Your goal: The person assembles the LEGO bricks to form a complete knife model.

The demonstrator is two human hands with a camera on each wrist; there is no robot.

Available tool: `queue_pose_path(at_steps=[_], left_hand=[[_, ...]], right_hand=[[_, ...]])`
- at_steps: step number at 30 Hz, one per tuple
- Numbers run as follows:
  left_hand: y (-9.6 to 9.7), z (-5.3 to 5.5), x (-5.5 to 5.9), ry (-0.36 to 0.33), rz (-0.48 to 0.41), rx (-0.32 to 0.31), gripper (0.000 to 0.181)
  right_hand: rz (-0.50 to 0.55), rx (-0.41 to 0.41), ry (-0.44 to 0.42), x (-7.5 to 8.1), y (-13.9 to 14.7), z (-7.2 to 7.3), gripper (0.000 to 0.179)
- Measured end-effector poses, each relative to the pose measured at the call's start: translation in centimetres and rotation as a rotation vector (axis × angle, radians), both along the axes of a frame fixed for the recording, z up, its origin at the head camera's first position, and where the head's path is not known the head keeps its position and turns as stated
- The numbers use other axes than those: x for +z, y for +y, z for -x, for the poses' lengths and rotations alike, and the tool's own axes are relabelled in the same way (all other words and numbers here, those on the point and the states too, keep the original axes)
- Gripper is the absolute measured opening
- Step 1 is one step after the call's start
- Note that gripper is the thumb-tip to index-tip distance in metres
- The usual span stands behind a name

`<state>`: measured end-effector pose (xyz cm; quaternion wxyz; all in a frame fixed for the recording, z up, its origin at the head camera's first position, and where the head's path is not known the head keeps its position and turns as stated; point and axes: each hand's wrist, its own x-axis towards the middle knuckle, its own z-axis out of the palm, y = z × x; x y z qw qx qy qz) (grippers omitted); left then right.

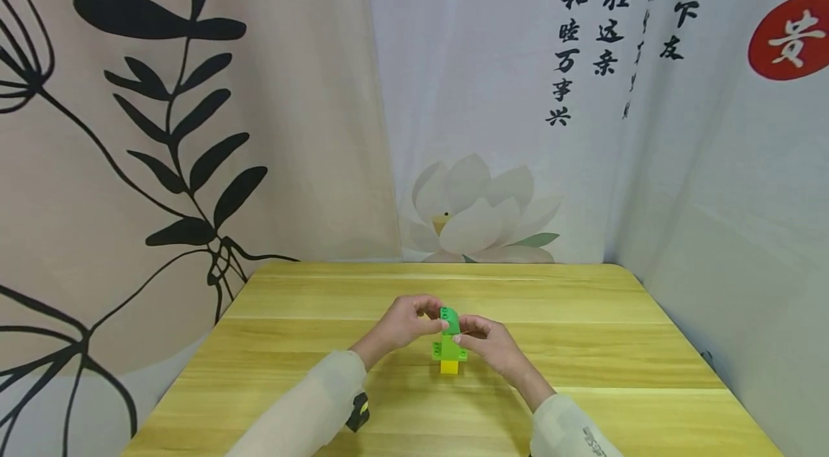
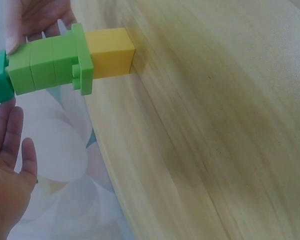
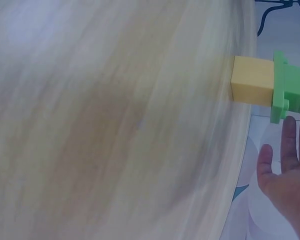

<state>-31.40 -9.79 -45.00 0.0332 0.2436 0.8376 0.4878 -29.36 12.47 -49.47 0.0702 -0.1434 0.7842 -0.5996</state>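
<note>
A small tower of toy building blocks stands upright on the wooden table. Its base is a yellow block (image 1: 449, 367), and above that sits a light green plate (image 2: 83, 59) with studs sticking out at its sides. Several light green blocks (image 2: 42, 64) are stacked on the plate. A dark green block with a curved side (image 1: 449, 319) tops the tower. My left hand (image 1: 409, 320) pinches this top block between thumb and fingers. From the other side, my right hand (image 1: 492, 343) holds the upper light green part, its thumb on the front near the joint.
The wooden table (image 1: 311, 406) reaches back to a printed curtain (image 1: 324, 119) with plants, a lotus and writing. Another curtain hangs along the right side. A black device (image 1: 358, 412) is worn at the left sleeve.
</note>
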Motion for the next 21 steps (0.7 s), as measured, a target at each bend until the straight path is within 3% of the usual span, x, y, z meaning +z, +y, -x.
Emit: queue_pose_path(at_steps=[21], left_hand=[[0.18,0.05,0.08,0.040,0.056,-0.003,0.017]], right_hand=[[-0.001,0.019,0.019,0.07,0.01,-0.15,0.044]])
